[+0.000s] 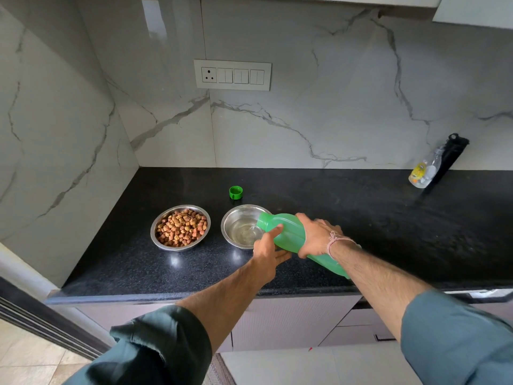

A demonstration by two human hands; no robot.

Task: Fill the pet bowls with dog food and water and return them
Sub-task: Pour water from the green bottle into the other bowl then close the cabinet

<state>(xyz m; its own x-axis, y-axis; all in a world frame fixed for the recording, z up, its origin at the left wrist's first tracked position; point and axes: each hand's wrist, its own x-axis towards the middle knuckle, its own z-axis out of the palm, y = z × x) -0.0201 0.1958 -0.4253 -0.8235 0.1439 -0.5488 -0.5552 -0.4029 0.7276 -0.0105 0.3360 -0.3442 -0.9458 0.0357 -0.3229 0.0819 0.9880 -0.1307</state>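
A green bottle (288, 232) is being held tilted over the black table (361, 207). Its long axis is running from the lower right, near the right wrist, up to the left, with the open mouth pointing left and slightly downward over the rim of a steel water bowl (236, 215). The bottle's middle is being gripped by the right hand (316, 236), fingers wrapped over the top. Its neck end is being steadied by the left hand (268, 250), thumb laid on the upper side and fingers reaching beneath. A thin stream of water is being poured into the bowl just beyond the left hand, where a shallow pool is lying. To the left of both hands a second steel bowl (155, 232) is sitting heaped with kibble (181, 227). A green cap (236, 192) is lying beyond the hands, behind the water bowl. Far to the right of the right hand, a clear bottle (424, 170) and a black object (452, 157) are standing by the wall.
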